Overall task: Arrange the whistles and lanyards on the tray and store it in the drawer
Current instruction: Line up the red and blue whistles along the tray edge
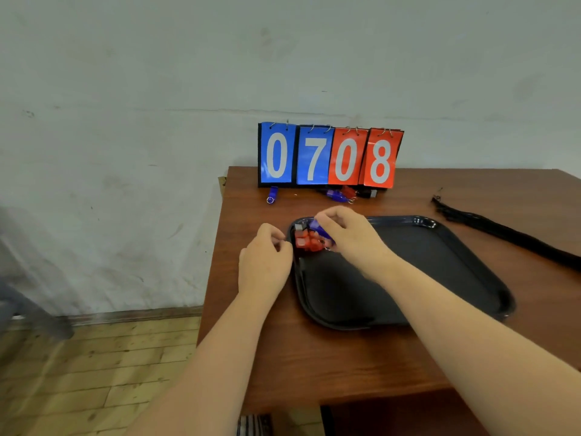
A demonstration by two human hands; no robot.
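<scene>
1. Locate both forearms (pixel 471 341) at the bottom edge, converging across the table (pixel 314 357) on the far-left corner of the tray (pixel 440 278).
2. Find the left hand (pixel 264 262) just outside the tray's left rim, fingers curled narrow against the thumb. Cannot tell whether anything sits in that pinch. Judge it as parked close, ready to steady the tray.
3. Note the black tray lying flat, long axis running near-left to far-right, with most of its floor bare. Judge that space as reserved for further items.
4. Find the right hand (pixel 349 234) over the far-left corner, pinching a blue whistle (pixel 319 229) from above, just over the red whistles (pixel 306 242) grouped there. Judge the top grip as suited to setting it down beside them.
5. Read the blue whistle's long axis as diagonal, far-left to near-right, ring end nearest the wrist.
6. Note the black lanyards (pixel 503 231) right of the tray and well apart from it, bundle axis far-left to near-right.
7. Note a single blue whistle (pixel 272 194) and loose whistles (pixel 341 194) at the foot of the scoreboard (pixel 330 155), not yet collected.
</scene>
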